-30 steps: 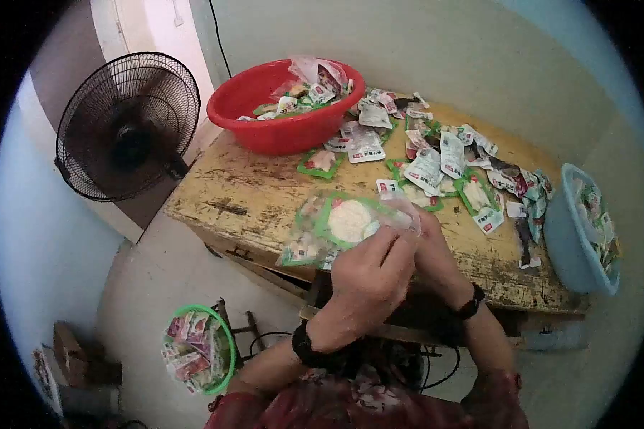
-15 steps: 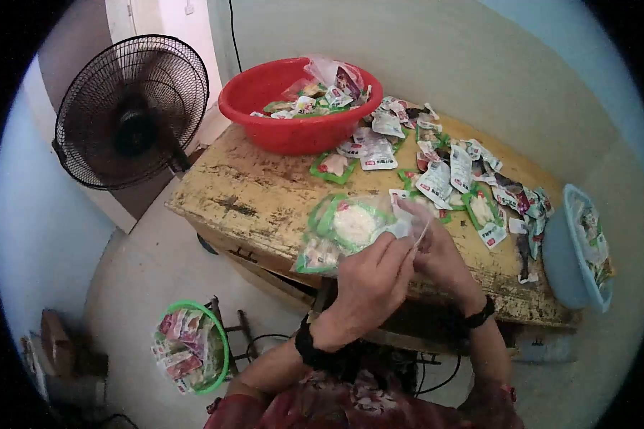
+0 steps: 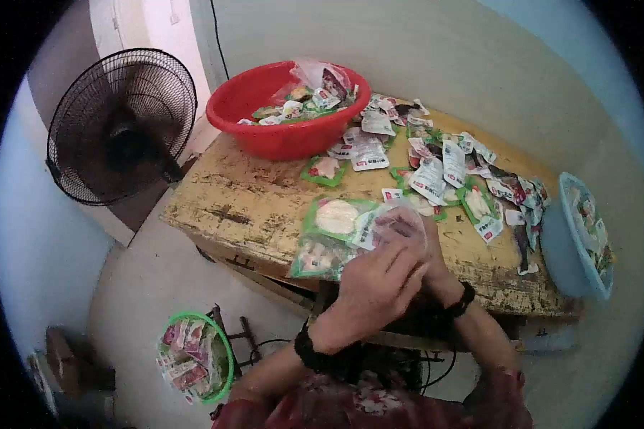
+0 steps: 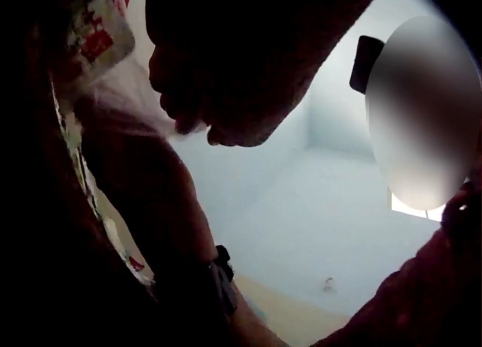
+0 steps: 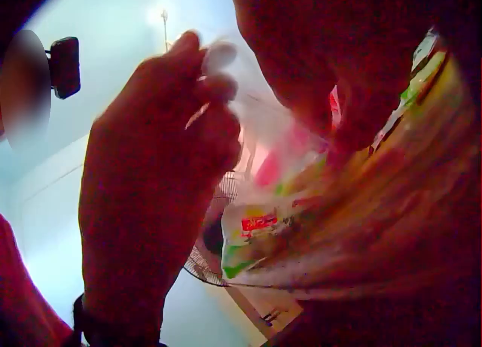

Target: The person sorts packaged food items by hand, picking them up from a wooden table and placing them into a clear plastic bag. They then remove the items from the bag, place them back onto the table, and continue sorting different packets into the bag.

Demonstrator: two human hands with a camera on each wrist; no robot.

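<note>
A clear plastic bag (image 3: 322, 247) with several green-edged snack packets in it extends over the table's front edge. My left hand (image 3: 376, 289) pinches the bag near its mouth, fingertips bent together. Behind it my right hand (image 3: 436, 268) grips the same end, and its fingers show through the clear plastic. In the right wrist view the bag (image 5: 331, 234) spreads below the dark right hand (image 5: 339, 53), with the left hand (image 5: 166, 151) close by. The left wrist view is mostly dark; a packet (image 4: 98, 42) with a red mark shows at its upper left.
Loose packets (image 3: 429, 179) lie across the worn yellow table (image 3: 222, 193). A red basin (image 3: 286, 136) of packets stands at the back left, a blue basin (image 3: 572, 250) at the right end. On the floor are a green-rimmed basket (image 3: 229, 357) and a fan (image 3: 122, 129).
The bag's mouth has shifted in the hands, and the right fingers now show more through the plastic. The round white packet in the bag has moved slightly left. Both hands remain at the bag.
</note>
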